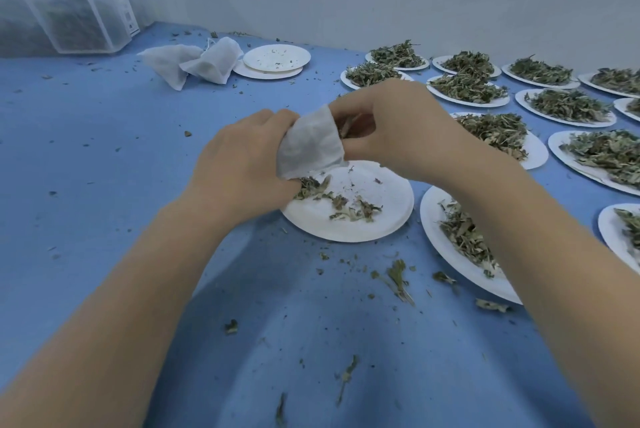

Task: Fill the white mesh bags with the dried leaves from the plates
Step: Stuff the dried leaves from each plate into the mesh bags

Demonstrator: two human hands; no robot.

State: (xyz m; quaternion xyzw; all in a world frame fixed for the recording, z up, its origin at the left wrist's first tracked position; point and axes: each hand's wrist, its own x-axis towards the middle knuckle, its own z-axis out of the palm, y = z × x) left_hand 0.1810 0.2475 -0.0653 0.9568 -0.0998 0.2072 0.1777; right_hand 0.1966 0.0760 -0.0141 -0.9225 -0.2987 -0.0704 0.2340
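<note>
While both hands work over the near-centre plate (349, 223), my left hand (242, 164) is clamped on the white mesh bag (310, 143), fingers pinching its lower left side and holding it just above the plate's far-left rim. My right hand (391, 126) has fingers bunched together at the bag's mouth, pinching a tuft of dried leaves (349, 126) right at the opening; can't tell how much is already inside. That plate is mostly bare, only a thin scatter of leaf bits (346, 206) left on it, mainly on the left and middle.

Right side: rows of white plates heaped with dried leaves (571, 105) run from near to far; one loaded plate (450, 254) sits just right of the working plate, partly under my right forearm.

Far centre: two emptied plates stacked (273, 60), with crumpled mesh bags (194, 62) just left of them, touching the stack. Far left corner: clear plastic box (86, 19) with dark leaf material inside, against the white wall (346, 1).

Loose leaf crumbs (398, 278) lie on the blue table (86, 150), densest near me
</note>
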